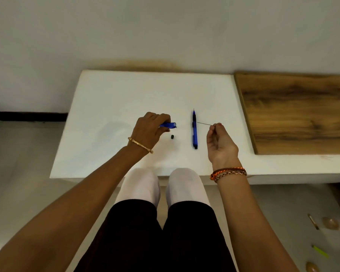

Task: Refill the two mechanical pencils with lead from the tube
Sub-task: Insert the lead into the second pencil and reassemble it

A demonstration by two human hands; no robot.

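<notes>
White table (pixel 110 107) against the wall, top mostly bare. Blue mechanical pencil (pixel 194 129) lies right of centre, lengthwise near-to-far, tip pointing far. Small black cap (pixel 172 136) sits left of it, apart, not touching. Wooden board (pixel 298 112) covers the right end, far side. Floor near right: a few small items, too blurry to identify.

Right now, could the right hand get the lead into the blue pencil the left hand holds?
Probably yes: the right hand pinches the lead, and only the flat-lying pencil sits between.
</notes>
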